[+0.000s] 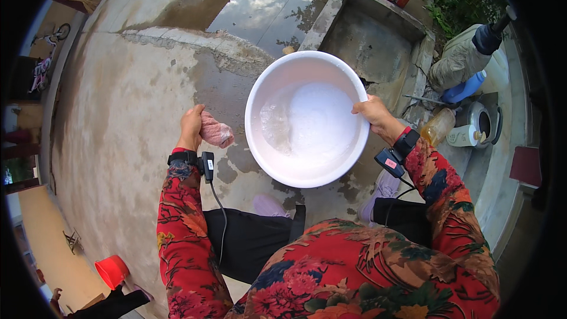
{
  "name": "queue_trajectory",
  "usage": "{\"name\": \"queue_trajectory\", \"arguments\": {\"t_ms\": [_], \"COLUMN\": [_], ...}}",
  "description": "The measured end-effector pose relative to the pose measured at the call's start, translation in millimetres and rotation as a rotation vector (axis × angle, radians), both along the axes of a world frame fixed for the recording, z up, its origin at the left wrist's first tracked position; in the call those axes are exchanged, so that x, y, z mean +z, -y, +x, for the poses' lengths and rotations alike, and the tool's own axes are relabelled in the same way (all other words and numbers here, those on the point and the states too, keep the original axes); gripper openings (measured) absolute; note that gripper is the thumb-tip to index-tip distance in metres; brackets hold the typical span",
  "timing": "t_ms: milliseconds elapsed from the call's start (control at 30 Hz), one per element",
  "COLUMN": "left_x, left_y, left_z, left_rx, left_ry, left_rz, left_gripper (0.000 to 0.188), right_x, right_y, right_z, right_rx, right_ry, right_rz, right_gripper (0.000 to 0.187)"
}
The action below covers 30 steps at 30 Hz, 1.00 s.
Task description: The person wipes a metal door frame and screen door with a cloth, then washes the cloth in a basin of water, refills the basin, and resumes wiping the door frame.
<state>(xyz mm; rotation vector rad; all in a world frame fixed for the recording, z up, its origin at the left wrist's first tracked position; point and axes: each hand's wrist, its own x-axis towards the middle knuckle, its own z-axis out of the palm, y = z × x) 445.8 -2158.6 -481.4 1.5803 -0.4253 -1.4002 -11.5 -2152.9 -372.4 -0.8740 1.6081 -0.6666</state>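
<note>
My right hand (376, 114) grips the right rim of a large white plastic basin (260, 152), thumb over the edge. Some clear water (277, 121) lies inside, along the basin's left side. The basin is in front of me, above the wet concrete. To its left, my left hand (191, 126) is closed around a bunched pink cloth (217, 131), which hangs apart from the basin. Both wrists carry a black strap with a small device and a cable.
Beyond the basin are a low concrete trough (369, 38) and a puddle (266, 3). At right stand a blue bottle (465, 87), a white bottle (462, 136), a yellowish container (438, 127) and a metal pot (476, 115). A red bucket (111, 272) and part of another person are at lower left.
</note>
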Motion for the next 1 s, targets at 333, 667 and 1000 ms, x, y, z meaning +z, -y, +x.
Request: {"name": "queue_trajectory", "arguments": {"t_ms": [333, 667, 1000], "left_x": [-19.5, -17.4, -9.5], "left_y": [-2.6, -1.8, -4.4], "left_z": [11.3, -0.8, -6.3], "left_rx": [0.006, -0.09, -0.141], "left_ry": [0.103, 0.131, 0.171], "left_rz": [-0.011, -0.034, -0.013], "left_gripper": [0.016, 0.015, 0.015], "right_x": [19.9, 38.9, 114.0], "right_y": [44.7, 71.1, 118.0], "right_z": [-71.4, -161.1, -158.2], "right_rx": [-0.448, -0.657, -0.257], "right_ry": [0.442, 0.078, -1.297], "right_rz": [-0.171, -0.433, -0.645], "right_gripper": [0.045, 0.044, 0.035]}}
